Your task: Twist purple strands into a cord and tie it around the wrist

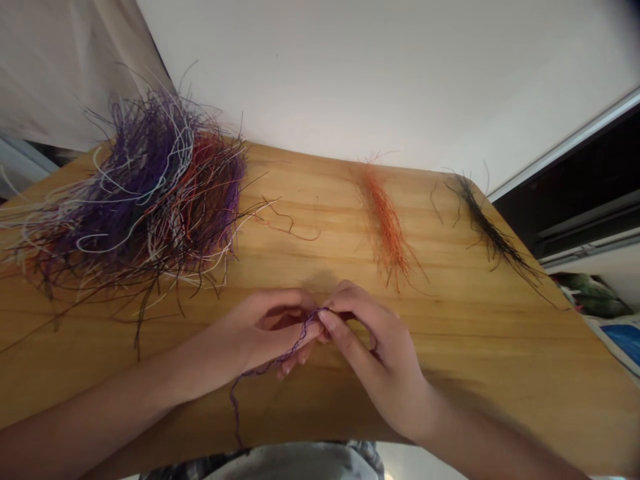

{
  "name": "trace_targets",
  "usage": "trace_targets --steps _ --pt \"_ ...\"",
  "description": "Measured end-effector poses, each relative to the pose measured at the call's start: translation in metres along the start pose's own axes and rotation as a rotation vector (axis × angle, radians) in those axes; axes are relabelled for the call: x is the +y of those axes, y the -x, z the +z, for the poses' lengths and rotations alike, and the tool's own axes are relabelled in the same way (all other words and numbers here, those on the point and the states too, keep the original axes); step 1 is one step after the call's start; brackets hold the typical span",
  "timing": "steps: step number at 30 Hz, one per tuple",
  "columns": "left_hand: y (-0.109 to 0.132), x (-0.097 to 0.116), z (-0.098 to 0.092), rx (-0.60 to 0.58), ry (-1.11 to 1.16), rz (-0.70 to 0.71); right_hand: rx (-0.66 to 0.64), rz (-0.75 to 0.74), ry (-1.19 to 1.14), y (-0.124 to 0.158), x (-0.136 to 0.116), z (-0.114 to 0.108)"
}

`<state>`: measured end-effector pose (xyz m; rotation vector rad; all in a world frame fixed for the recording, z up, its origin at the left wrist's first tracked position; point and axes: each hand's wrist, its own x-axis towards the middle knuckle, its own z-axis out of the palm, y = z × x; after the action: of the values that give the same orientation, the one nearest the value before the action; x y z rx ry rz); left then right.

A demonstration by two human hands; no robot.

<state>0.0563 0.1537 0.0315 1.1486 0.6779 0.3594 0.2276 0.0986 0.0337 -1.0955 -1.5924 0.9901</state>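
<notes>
Mid-frame we count two hands (255, 330) (387, 353) and one purple cord (278, 360); upper left, one mixed strand heap (160, 187); right of centre, one orange bundle (386, 217) and one black bundle (489, 227); one wooden table (500, 347).

Two bare hands meet over the near middle of the wooden bench (525, 373). The right hand (380, 343) pinches a wavy purple thread (287, 357) between thumb and index finger; the thread runs across the thumb side of the left hand (270, 327) and its tail dangles toward the near edge. The left fingertips touch the right ones, their grip partly hidden. At the far left lies a large tangled heap (160, 180) of purple, white, red and dark strands. Right of centre, farther off, is an orange bundle (387, 223); at the far right, a black bundle (490, 227) lies slantwise. A pale wall (375, 73) stands behind.
</notes>
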Motion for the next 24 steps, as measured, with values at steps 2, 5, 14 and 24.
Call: trace_targets --steps 2,5,14,24 --pt "0.000 0.000 0.001 0.037 -0.117 0.033 0.005 0.014 0.018 -0.001 0.001 0.001" --pt "0.001 -0.004 0.003 0.152 -0.469 0.172 0.016 0.105 -0.022 -0.003 0.002 0.002" --pt "0.006 -0.006 0.003 0.439 -1.278 0.543 -0.068 0.326 -0.188 -0.007 0.006 0.000" --pt "0.005 -0.003 0.005 0.521 -1.681 0.726 -0.054 0.346 -0.167 -0.006 0.005 0.003"
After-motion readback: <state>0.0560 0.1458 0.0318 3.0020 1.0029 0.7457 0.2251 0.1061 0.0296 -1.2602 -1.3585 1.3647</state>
